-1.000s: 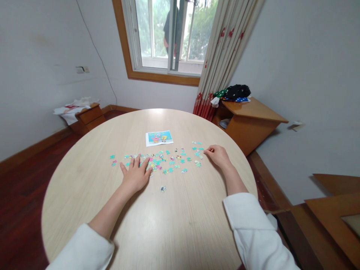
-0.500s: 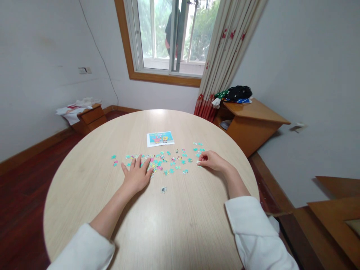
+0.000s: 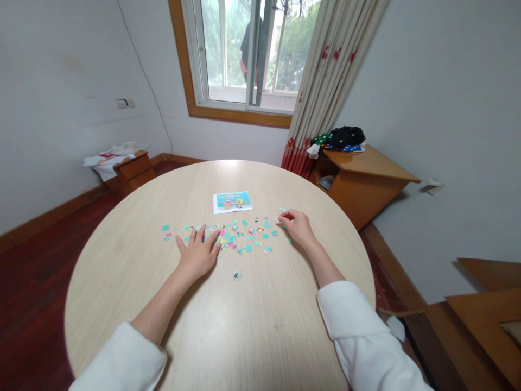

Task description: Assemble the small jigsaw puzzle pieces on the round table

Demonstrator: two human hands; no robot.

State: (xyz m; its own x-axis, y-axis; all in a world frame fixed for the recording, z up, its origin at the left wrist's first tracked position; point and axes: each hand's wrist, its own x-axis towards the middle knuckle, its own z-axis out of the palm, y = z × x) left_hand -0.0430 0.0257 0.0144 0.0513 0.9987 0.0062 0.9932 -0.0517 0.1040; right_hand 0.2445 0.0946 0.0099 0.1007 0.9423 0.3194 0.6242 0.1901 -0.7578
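Note:
Loose jigsaw puzzle pieces [image 3: 232, 239], mostly turquoise with some pink and yellow, lie spread across the middle of the table. My left hand [image 3: 198, 254] rests flat with fingers spread, its fingertips over the left part of the pieces. My right hand [image 3: 296, 224] is pinched at the right end of the spread, with a small pale puzzle piece [image 3: 279, 219] at its fingertips. It covers some of the turquoise pieces there. One dark and white puzzle piece [image 3: 237, 276] lies apart, nearer to me. Behind the pieces is a picture card [image 3: 233, 202] with a pink and a yellow cartoon figure.
The round wooden table [image 3: 244, 336] fills the space before me. A wooden cabinet [image 3: 366, 174] with a pile of clothes [image 3: 344, 137] stands at back right, beside a long curtain [image 3: 321, 81]. At back left, a low wooden cabinet [image 3: 136, 169] has white cloth on it.
My right hand has moved away from me and slightly left, still pinched, with a small pale piece at its fingertips. My left hand has stayed in place.

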